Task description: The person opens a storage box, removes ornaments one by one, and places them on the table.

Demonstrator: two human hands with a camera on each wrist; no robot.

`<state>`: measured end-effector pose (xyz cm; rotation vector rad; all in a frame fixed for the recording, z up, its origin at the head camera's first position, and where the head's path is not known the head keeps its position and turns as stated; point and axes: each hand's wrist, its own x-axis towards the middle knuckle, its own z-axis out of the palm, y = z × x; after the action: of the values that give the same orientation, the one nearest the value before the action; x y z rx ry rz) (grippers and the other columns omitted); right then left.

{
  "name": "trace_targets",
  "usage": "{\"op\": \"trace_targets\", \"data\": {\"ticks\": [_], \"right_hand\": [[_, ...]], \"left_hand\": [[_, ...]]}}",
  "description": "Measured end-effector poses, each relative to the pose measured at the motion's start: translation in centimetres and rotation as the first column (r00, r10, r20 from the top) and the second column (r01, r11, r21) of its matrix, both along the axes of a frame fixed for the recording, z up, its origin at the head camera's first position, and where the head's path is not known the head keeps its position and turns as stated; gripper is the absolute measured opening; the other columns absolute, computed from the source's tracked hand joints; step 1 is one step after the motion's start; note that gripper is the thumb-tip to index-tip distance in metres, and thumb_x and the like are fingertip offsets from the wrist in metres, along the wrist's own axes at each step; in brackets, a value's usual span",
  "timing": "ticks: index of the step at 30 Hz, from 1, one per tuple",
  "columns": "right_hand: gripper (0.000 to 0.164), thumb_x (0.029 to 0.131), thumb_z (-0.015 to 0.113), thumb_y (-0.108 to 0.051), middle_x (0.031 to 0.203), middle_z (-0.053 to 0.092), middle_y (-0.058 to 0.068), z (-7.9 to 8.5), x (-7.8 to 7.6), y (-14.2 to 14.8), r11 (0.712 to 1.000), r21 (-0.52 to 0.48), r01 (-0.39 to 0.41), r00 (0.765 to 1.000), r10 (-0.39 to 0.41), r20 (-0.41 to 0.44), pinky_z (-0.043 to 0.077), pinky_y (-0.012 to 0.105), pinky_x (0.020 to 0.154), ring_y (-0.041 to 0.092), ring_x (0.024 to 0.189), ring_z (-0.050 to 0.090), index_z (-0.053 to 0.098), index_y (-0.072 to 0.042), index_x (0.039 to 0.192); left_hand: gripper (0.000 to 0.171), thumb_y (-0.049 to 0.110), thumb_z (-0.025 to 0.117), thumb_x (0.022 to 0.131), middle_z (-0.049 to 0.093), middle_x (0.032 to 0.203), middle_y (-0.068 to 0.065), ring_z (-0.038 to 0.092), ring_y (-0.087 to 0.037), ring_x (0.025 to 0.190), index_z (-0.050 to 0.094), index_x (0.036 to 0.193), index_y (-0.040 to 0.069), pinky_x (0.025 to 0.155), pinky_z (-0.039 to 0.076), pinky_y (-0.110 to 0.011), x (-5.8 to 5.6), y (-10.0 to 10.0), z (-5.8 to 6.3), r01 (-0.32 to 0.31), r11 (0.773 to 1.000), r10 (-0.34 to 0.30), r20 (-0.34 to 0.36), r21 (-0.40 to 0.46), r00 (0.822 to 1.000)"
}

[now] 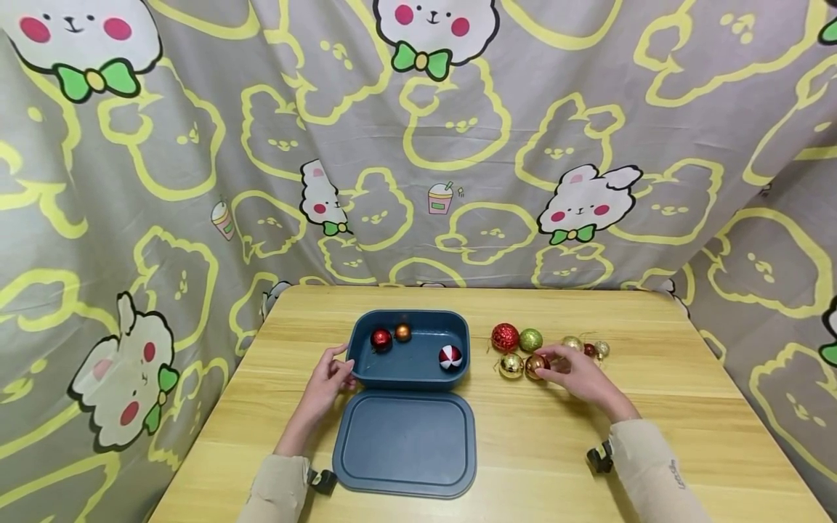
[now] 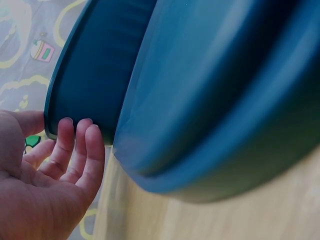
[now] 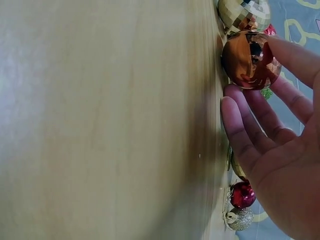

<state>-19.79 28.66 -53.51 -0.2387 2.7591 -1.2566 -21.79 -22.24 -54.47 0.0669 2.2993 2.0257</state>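
A dark blue box [image 1: 408,383] stands uncovered on the table, with a dark red bauble [image 1: 381,340], a small orange bauble [image 1: 402,333] and a red-and-white bauble [image 1: 450,357] inside. My left hand [image 1: 332,376] touches the box's left end, fingers loosely bent against the wall [image 2: 95,65]. To the right, my right hand [image 1: 578,372] holds a shiny copper bauble [image 3: 250,60] between thumb and fingers, low by the tabletop. Beside that bauble lies a faceted gold bauble [image 1: 511,365]. Behind them sit a red glitter bauble [image 1: 505,337] and a green bauble [image 1: 531,340].
The flat blue lid [image 1: 405,443] lies in front of the box. Close to my right hand are another gold bauble [image 1: 572,343], a small red bauble [image 1: 590,350] and a small pale glittery bauble [image 1: 601,349]. A patterned curtain [image 1: 418,181] hangs behind the wooden table [image 1: 536,450].
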Motion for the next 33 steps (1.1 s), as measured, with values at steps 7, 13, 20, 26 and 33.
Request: {"op": "trace_targets", "data": {"ticks": [7, 13, 20, 26, 33], "right_hand": [[0.048, 0.095, 0.077, -0.031, 0.121, 0.069, 0.015, 0.0, 0.1, 0.0, 1.0, 0.018, -0.004, 0.999, 0.004, -0.052, 0.058, 0.05, 0.091, 0.027, 0.1, 0.069, 0.065, -0.005, 0.134], [0.049, 0.097, 0.073, -0.033, 0.124, 0.066, 0.015, 0.7, 0.3, 0.2, 0.998, 0.05, 0.024, 0.999, -0.021, -0.05, 0.058, 0.051, 0.089, 0.027, 0.103, 0.067, 0.063, -0.009, 0.138], [0.04, 0.106, 0.06, -0.026, 0.126, 0.066, 0.018, 2.8, 0.3, 0.9, 0.997, 0.023, 0.068, 0.992, -0.065, -0.11, 0.057, 0.045, 0.09, 0.029, 0.106, 0.064, 0.061, -0.005, 0.14], [0.038, 0.11, 0.053, -0.027, 0.12, 0.066, 0.023, 5.1, 0.3, 1.2, 0.982, -0.112, 0.151, 0.975, -0.167, -0.146, 0.056, 0.025, 0.078, 0.014, 0.095, 0.065, 0.063, -0.003, 0.137], [0.039, 0.11, 0.054, -0.027, 0.103, 0.069, -0.001, 5.6, 0.3, 1.2, 0.957, -0.218, 0.19, 0.966, -0.222, -0.132, 0.057, 0.023, 0.07, 0.002, 0.087, 0.064, 0.063, -0.002, 0.138]], "left_hand": [[0.047, 0.014, 0.056, 0.108, 0.066, 0.093, -0.021, 0.066, -0.017, 0.073, 0.044, 0.152, 0.002, 0.07, 0.062, -0.028, 0.1, -0.1, 0.1, 0.003, 1.0, -0.003, -0.001, -0.009, 1.0], [0.047, 0.015, 0.056, 0.108, 0.066, 0.094, -0.02, 0.067, -0.019, 0.075, 0.043, 0.152, 0.003, 0.072, 0.062, -0.029, 0.3, -0.1, 0.2, 0.012, 1.0, -0.012, 0.006, -0.019, 1.0], [0.047, 0.013, 0.057, 0.107, 0.066, 0.092, -0.017, 0.067, -0.02, 0.074, 0.044, 0.151, 0.003, 0.071, 0.062, -0.029, 0.1, 0.0, 0.2, -0.001, 1.0, 0.001, 0.01, -0.01, 1.0], [0.047, 0.012, 0.056, 0.108, 0.065, 0.089, -0.012, 0.066, -0.018, 0.074, 0.044, 0.152, 0.004, 0.07, 0.062, -0.027, 0.2, 0.1, 0.4, -0.009, 1.0, 0.009, 0.011, -0.019, 1.0], [0.048, 0.014, 0.056, 0.108, 0.065, 0.091, -0.015, 0.067, -0.019, 0.074, 0.043, 0.153, 0.003, 0.071, 0.062, -0.028, 0.1, 0.1, 0.4, 0.008, 1.0, -0.008, 0.015, -0.014, 1.0]]}}
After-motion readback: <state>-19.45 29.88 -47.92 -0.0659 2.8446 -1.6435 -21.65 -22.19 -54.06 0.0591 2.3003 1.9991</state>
